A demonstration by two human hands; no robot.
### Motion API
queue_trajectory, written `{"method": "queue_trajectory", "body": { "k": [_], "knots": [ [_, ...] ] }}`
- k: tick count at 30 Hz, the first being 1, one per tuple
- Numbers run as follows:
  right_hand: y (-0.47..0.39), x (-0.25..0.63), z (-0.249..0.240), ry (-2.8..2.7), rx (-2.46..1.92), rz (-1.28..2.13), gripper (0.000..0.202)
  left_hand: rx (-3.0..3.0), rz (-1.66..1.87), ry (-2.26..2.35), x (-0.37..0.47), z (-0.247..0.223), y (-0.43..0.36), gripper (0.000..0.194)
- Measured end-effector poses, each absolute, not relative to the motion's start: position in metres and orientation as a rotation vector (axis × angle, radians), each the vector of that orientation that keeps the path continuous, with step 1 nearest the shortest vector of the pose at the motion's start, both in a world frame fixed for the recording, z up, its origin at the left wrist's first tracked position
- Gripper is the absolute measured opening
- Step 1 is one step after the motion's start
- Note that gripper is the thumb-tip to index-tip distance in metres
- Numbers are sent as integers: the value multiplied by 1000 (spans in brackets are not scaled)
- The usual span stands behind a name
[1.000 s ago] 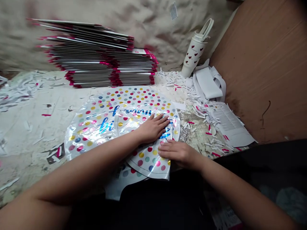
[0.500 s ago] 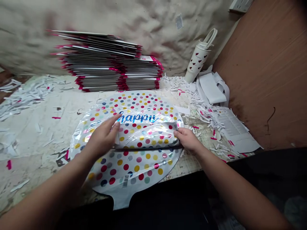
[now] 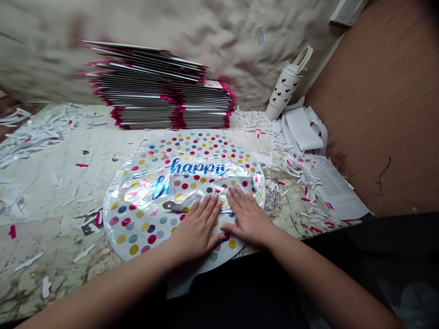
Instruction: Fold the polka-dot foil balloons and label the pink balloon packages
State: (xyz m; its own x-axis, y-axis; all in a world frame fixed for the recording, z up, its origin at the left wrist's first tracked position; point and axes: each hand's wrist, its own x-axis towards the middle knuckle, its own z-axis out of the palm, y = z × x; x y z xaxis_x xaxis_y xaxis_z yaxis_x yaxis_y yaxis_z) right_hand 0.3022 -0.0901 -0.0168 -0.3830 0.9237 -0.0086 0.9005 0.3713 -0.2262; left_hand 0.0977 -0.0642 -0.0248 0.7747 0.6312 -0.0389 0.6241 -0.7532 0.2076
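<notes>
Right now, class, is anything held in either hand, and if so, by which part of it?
Nothing is held: the left hand and right hand lie flat, palms down, partly over the folded polka-dot foil balloon, neither closed in a grip.

a folded dotted balloon [image 3: 207, 185] tops a flat balloon [image 3: 137, 219]

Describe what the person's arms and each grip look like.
The left grip and right grip are bare hands; no gloves, rings or wristbands show. The left forearm and right forearm are bare too, tapering to the wrists, with no sleeve, cable or marking in view.
</notes>
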Motion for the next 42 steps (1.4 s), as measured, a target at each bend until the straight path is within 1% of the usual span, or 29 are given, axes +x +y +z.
{"method": "queue_trajectory", "body": {
  "k": [2, 4, 7, 9, 13, 16, 17, 18, 19, 22, 23, 24, 26, 28, 30, 32, 34, 37, 39, 41, 42],
  "knots": [
    [-94, 314, -25, -2449, -1854, 344, 90, 2742, 42, 976, 98, -23, -65, 76],
    [-99, 327, -26, -2358, -1928, 241, 86, 2714, 0, 972, 98, -20, -65, 76],
    [-103, 331, -17, -2457, -1706, 1, 59, 2658, -76, 981, 99, -11, -63, 75],
    [-101, 324, -7, -2576, -1560, -106, 46, 2614, -137, 965, 100, -3, -61, 72],
    [-97, 305, 13, -2628, -1559, -247, 29, 2576, -146, 986, 105, 9, -58, 64],
    [-108, 297, 23, -2629, -1115, -263, 27, 2623, -145, 1196, 104, 8, -57, 57],
    [-114, 298, 23, -2587, -973, -230, 28, 2625, -146, 1250, 102, 6, -56, 56],
    [-119, 302, 20, -2517, -913, -179, 35, 2615, -128, 1265, 98, 3, -55, 56],
    [-122, 307, 15, -2425, -952, -110, 46, 2596, -93, 1233, 94, 1, -54, 56],
    [-123, 326, -9, -2107, -1367, 112, 80, 2545, 29, 995, 84, -6, -50, 55],
    [-121, 330, -16, -2054, -1438, 158, 87, 2547, 31, 899, 82, -8, -49, 54],
    [-117, 333, -22, -2055, -1428, 166, 90, 2562, 17, 812, 82, -10, -48, 53],
    [-111, 335, -27, -2216, -1200, 89, 81, 2618, 0, 664, 84, -14, -49, 54],
    [-108, 332, -25, -2435, -867, 9, 61, 2691, 49, 536, 84, -17, -52, 53],
    [-108, 330, -20, -2553, -700, 69, 40, 2748, 194, 453, 81, -19, -57, 46],
    [-107, 329, -13, -2514, -768, 296, 25, 2738, 366, 450, 74, -19, -61, 38],
    [-104, 327, -9, -2374, -965, 641, 21, 2602, 464, 588, 70, -14, -62, 34],
    [-85, 323, -5, -1990, -1393, 1114, 20, 2140, 320, 1026, 74, 0, -51, 28],
    [-68, 320, -3, -1717, -1738, 1252, 21, 1743, 164, 1277, 84, 10, -36, 29],
    [-55, 317, 1, -1560, -1973, 1261, 26, 1401, 64, 1397, 94, 16, -21, 33],
    [-51, 315, 3, -1535, -2037, 1203, 30, 1287, 36, 1414, 99, 17, -15, 34]
  ]
}}
